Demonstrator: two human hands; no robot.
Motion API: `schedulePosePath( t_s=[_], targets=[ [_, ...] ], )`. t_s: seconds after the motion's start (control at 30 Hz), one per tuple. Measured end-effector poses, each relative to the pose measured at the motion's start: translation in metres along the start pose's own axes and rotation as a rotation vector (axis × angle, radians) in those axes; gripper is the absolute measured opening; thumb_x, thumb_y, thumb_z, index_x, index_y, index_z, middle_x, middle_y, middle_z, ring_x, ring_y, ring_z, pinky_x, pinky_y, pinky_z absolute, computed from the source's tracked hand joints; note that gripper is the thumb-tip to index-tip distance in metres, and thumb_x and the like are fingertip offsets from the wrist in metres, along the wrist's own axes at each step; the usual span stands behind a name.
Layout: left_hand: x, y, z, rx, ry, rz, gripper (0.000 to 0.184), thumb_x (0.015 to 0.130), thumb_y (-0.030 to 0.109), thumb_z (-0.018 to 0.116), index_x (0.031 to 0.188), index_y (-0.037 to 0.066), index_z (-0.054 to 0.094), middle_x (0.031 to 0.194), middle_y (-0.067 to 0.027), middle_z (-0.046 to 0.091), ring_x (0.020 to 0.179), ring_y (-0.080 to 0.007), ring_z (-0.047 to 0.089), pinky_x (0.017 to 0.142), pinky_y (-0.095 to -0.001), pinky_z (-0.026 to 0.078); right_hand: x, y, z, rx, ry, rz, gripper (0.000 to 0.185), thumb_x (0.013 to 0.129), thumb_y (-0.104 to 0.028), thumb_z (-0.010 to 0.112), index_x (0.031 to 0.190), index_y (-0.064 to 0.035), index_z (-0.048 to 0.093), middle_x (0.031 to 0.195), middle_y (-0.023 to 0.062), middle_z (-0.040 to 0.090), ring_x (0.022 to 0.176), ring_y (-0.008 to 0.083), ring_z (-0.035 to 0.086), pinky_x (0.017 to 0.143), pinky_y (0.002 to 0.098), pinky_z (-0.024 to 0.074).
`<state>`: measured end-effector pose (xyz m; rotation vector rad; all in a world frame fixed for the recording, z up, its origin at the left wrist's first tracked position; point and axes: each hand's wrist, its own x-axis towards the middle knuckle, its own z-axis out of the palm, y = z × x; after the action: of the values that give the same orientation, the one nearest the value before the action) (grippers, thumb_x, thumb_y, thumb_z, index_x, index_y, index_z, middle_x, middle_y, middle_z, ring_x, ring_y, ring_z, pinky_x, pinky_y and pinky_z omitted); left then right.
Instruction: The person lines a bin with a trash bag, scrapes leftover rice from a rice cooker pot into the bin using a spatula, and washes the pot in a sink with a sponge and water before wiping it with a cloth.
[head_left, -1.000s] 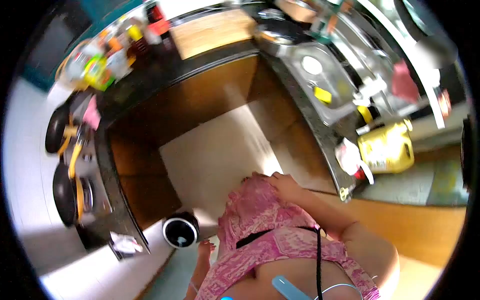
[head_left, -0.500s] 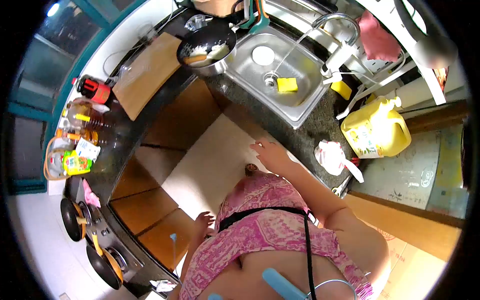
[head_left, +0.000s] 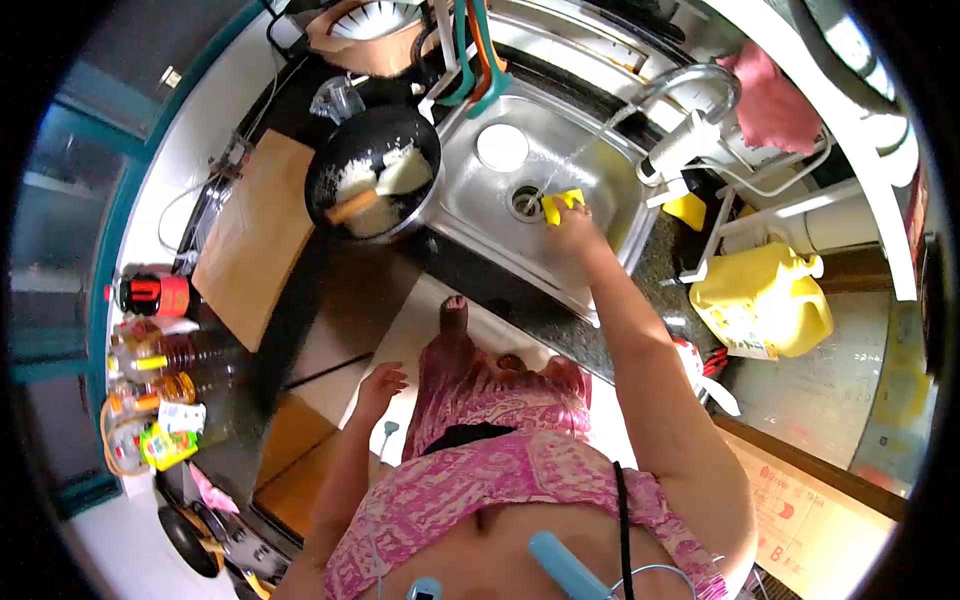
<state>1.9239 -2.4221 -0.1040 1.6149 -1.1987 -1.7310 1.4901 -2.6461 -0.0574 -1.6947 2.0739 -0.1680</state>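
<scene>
In the sink [head_left: 470, 200], my right hand [head_left: 577, 232] has its fingers closed on a yellow sponge [head_left: 556, 207], just right of the drain [head_left: 525, 203]. Water runs from the faucet [head_left: 690, 75] in a thin stream toward the drain. A round white dish [head_left: 502, 148] lies at the sink's far left. My left hand [head_left: 381, 388] hangs in front of the counter, fingers apart, holding nothing. Left of the sink stands a black frying pan [head_left: 330, 150] with a wooden-handled white tool [head_left: 352, 205] and whitish residue in it.
A wooden board [head_left: 255, 240] lies on the left counter, near several bottles [head_left: 160, 350]. A yellow jug [head_left: 755, 300] stands right of the sink, with another yellow sponge [head_left: 686, 210] behind it. A pink cloth [head_left: 770, 100] hangs at the rack. Green-handled utensils [head_left: 488, 95] hang by the sink.
My right hand has moved from in front of the counter into the sink and taken hold of the sponge. The view has shifted, and my left hand appears farther forward.
</scene>
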Motion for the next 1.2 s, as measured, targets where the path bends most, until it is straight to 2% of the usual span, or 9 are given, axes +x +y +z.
schedulePosePath(
  t_s=[0.13, 0.37, 0.47, 0.73, 1.03, 1.07, 1.1, 1.13, 1.2],
  targets=[
    [0.044, 0.035, -0.041, 0.148, -0.074, 0.134, 0.026, 0.092, 0.008, 0.047, 0.117, 0.003, 0.052, 0.095, -0.0123, 0.063, 0.083, -0.0191, 0.064, 0.072, -0.0288, 0.051, 0.105, 0.042, 0.09, -0.206, -0.066, 0.156, 0.066, 0.079, -0.044, 0.059, 0.137, -0.0349, 0.03, 0.15, 0.0171, -0.001, 0.132, 0.0501, 0.012, 0.101, 0.0587, 0.0264],
    [0.061, 0.046, -0.112, 0.146, -0.1, -0.036, 0.025, 0.09, 0.003, 0.045, 0.114, 0.004, 0.053, 0.092, -0.0107, 0.064, 0.082, -0.0176, 0.065, 0.07, -0.0281, 0.052, 0.105, -0.022, 0.096, 1.388, 0.15, 0.476, 0.022, 0.085, -0.027, 0.056, 0.099, -0.0145, 0.045, 0.095, 0.006, 0.037, 0.085, 0.0239, 0.043, 0.074, 0.0382, 0.0439],
    [0.069, 0.064, -0.12, 0.153, -0.123, -0.197, 0.029, 0.087, -0.003, 0.048, 0.114, 0.007, 0.054, 0.098, -0.0082, 0.06, 0.086, -0.0167, 0.061, 0.073, -0.0285, 0.049, 0.091, -0.025, 0.106, 1.469, 0.29, 0.089, 0.011, 0.087, -0.016, 0.052, 0.093, -0.0076, 0.049, 0.087, 0.0077, 0.051, 0.074, 0.0192, 0.053, 0.06, 0.0315, 0.0481],
    [0.092, 0.064, -0.1, 0.02, -0.196, -0.069, 0.029, 0.086, 0.0, 0.049, 0.115, 0.002, 0.051, 0.093, -0.0123, 0.063, 0.083, -0.0192, 0.063, 0.072, -0.0286, 0.051, 0.157, 0.0, 0.135, 2.064, 0.217, 0.669, 0.01, 0.082, -0.014, 0.045, 0.073, -0.0147, 0.049, 0.065, 0.0009, 0.046, 0.05, 0.0155, 0.038, 0.044, 0.0308, 0.0315],
    [0.086, 0.064, -0.09, 0.193, -0.192, -0.108, 0.026, 0.086, 0.003, 0.052, 0.112, 0.003, 0.053, 0.093, -0.01, 0.063, 0.085, -0.0169, 0.062, 0.072, -0.0289, 0.05, 0.09, 0.035, 0.075, 2.378, -0.027, 0.029, 0.02, 0.081, -0.01, 0.037, 0.062, -0.014, 0.043, 0.053, -0.0016, 0.031, 0.043, 0.0123, 0.029, 0.039, 0.0275, 0.0212],
    [0.084, 0.066, -0.091, 0.023, -0.216, -0.157, 0.027, 0.087, 0.003, 0.051, 0.114, 0.003, 0.053, 0.095, -0.0096, 0.063, 0.085, -0.017, 0.062, 0.072, -0.029, 0.05, 0.084, 0.031, 0.068, 2.069, 0.244, 0.194, 0.021, 0.08, -0.008, 0.035, 0.062, -0.011, 0.045, 0.055, -0.0002, 0.038, 0.044, 0.0143, 0.032, 0.038, 0.0279, 0.0218],
    [0.085, 0.074, -0.091, -0.144, -0.241, -0.199, 0.027, 0.088, 0.004, 0.049, 0.115, 0.003, 0.052, 0.096, -0.0093, 0.063, 0.086, -0.0172, 0.062, 0.073, -0.0291, 0.05, 0.096, 0.044, 0.083, 1.362, 0.145, 0.356, 0.023, 0.083, -0.01, 0.038, 0.073, -0.0079, 0.058, 0.062, 0.0065, 0.054, 0.052, 0.021, 0.05, 0.04, 0.0329, 0.0369],
    [0.081, 0.081, -0.089, -0.141, -0.245, -0.189, 0.027, 0.088, 0.004, 0.049, 0.115, 0.003, 0.052, 0.096, -0.0093, 0.063, 0.086, -0.0172, 0.062, 0.073, -0.0291, 0.05, 0.087, 0.063, 0.098, 0.577, -0.018, 0.305, 0.019, 0.083, -0.012, 0.044, 0.089, -0.0052, 0.06, 0.084, 0.0121, 0.058, 0.077, 0.0261, 0.055, 0.061, 0.0354, 0.0437],
    [0.084, 0.109, -0.081, 0.132, -0.194, -0.205, 0.028, 0.09, 0.004, 0.047, 0.118, 0.004, 0.05, 0.098, -0.0089, 0.062, 0.086, -0.0177, 0.062, 0.074, -0.0287, 0.049, 0.055, 0.022, 0.046, -0.097, -0.125, 0.365, 0.034, 0.082, -0.015, 0.054, 0.113, -0.0045, 0.058, 0.124, 0.0158, 0.053, 0.116, 0.0314, 0.05, 0.091, 0.0378, 0.0451]
  ],
)
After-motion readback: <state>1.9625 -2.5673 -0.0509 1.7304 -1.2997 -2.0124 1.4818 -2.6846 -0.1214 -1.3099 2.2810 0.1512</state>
